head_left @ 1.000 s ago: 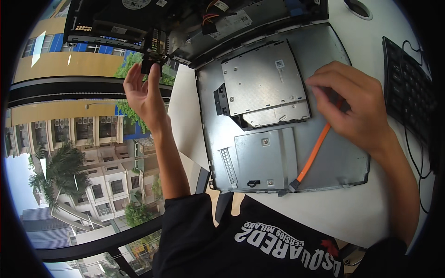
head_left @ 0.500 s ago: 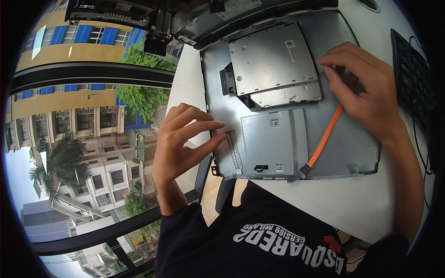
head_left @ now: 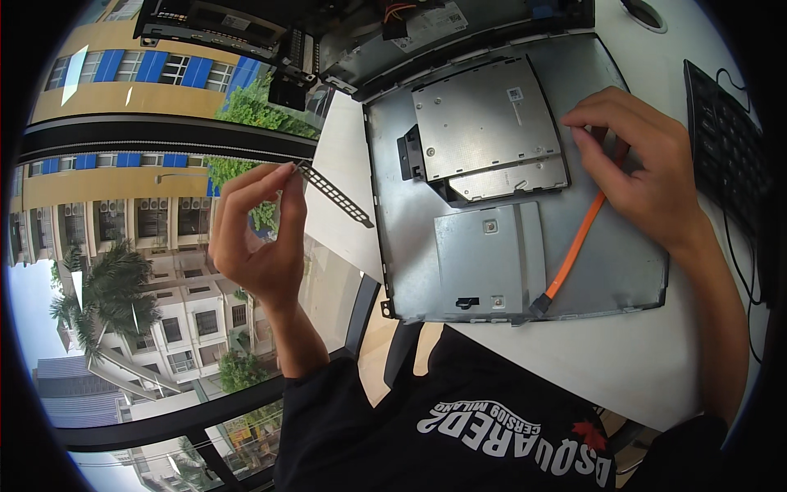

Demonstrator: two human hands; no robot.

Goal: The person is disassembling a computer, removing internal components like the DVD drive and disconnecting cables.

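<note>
A slotted metal slot cover (head_left: pixel 338 195) hangs at a slant from the fingertips of my left hand (head_left: pixel 261 221), left of the metal computer side panel (head_left: pixel 607 271). My right hand (head_left: pixel 635 160) is closed in a pinch at the right edge of a silver optical drive (head_left: pixel 488 119); what its fingertips hold, if anything, is hidden. An orange SATA cable (head_left: pixel 576 244) with a black plug runs from under that hand toward the panel's near edge. Below the drive lies a flat grey metal bracket (head_left: pixel 484 262).
The open black computer case (head_left: pixel 361 53) stands at the back. A black keyboard (head_left: pixel 725 156) with its cord lies on the white table (head_left: pixel 525 353) at the right. A round grommet (head_left: pixel 646 15) is at the far right. A window (head_left: pixel 123 246) fills the left.
My left hand has picked the slot cover up off the panel and carried it left and back. My right hand keeps its pinch, nearly still. The view has shifted slightly.
</note>
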